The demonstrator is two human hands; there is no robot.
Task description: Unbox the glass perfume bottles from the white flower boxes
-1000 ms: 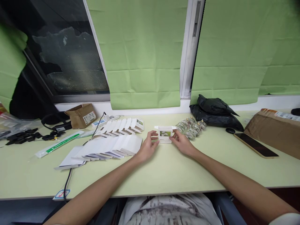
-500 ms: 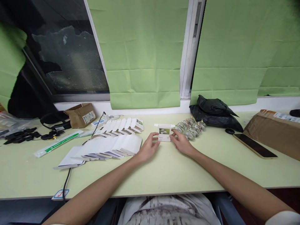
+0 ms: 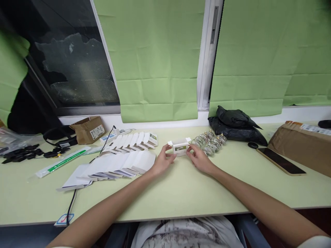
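Note:
A small white cardboard box (image 3: 180, 152) with a green picture on its front stands between my hands, its top open and side flaps sticking out. My left hand (image 3: 163, 160) grips its left side with thumb and fingers. On the right side, the fingers of my right hand (image 3: 199, 157) close on the same box. Just beyond my right hand lies a group of clear round ornaments (image 3: 209, 142) with gold tops. Left of my left hand, several flattened white cartons (image 3: 121, 164) overlap in a row. Behind them stands a row of white boxes (image 3: 134, 141).
A black plastic bag (image 3: 236, 127), a phone (image 3: 280, 161) and a large brown carton (image 3: 300, 146) lie to the right. On the left are a small brown box (image 3: 88, 131), a green-and-white plastic packet (image 3: 62, 162), black cables and a wire crossing the table (image 3: 181, 193).
The box has tipped from facing me to standing more upright, so its open top now shows. Both hands stay at its sides. The camera view has shifted slightly.

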